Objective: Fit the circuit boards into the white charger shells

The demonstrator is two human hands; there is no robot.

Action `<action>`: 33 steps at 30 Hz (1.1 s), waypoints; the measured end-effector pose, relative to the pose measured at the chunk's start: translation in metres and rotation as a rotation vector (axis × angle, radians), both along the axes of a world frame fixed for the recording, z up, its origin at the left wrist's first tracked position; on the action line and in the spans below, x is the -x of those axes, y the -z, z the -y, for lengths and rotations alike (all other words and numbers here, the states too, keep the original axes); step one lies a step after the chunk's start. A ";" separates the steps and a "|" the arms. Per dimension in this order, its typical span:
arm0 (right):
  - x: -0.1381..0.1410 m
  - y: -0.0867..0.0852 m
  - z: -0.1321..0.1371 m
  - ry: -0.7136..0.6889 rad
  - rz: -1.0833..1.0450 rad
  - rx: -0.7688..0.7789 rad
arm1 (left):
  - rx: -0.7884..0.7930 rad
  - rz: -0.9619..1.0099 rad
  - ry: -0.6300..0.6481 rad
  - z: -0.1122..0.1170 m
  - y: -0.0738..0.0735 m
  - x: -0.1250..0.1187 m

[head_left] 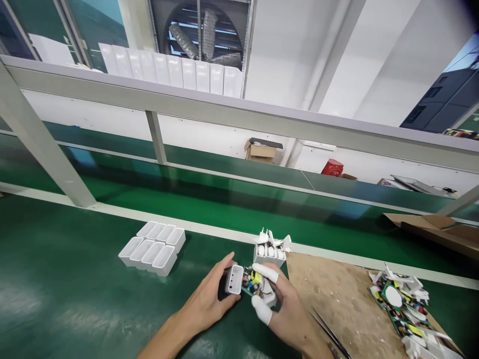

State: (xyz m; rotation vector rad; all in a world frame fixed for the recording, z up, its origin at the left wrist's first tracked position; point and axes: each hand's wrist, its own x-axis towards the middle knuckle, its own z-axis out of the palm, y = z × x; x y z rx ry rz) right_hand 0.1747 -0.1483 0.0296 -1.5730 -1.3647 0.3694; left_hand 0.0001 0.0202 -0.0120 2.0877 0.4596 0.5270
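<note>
My left hand (209, 299) is closed around a white charger shell (234, 279) with ports on its face. My right hand (286, 309), with white finger cots on thumb and forefinger, pinches a green circuit board (251, 281) with a white plug part, held against the shell's open end. Just beyond the hands stand three white shells with plug caps on top (269, 248). A block of several empty white shells (153, 248) lies to the left on the green bench (67, 289).
A brown board (337, 304) lies to the right, with tweezers (329, 334) on it and a heap of circuit boards and white plug parts (402, 304) at its right end. A green conveyor belt (224, 199) runs beyond the bench. Cardboard (437, 227) lies far right.
</note>
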 end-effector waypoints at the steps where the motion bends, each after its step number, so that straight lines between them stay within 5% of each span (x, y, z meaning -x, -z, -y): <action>1: 0.003 0.000 0.000 0.019 0.050 0.000 | -0.023 0.015 0.001 0.000 0.000 0.000; 8: 0.013 0.016 0.001 0.070 0.400 -0.103 | -0.178 0.092 0.010 0.001 -0.002 0.000; 16: 0.018 0.002 -0.008 0.091 0.557 -0.175 | -0.207 0.085 0.063 0.003 0.000 -0.003; 33: 0.018 -0.008 -0.006 0.064 0.565 -0.075 | -0.177 0.065 0.061 0.004 -0.002 -0.004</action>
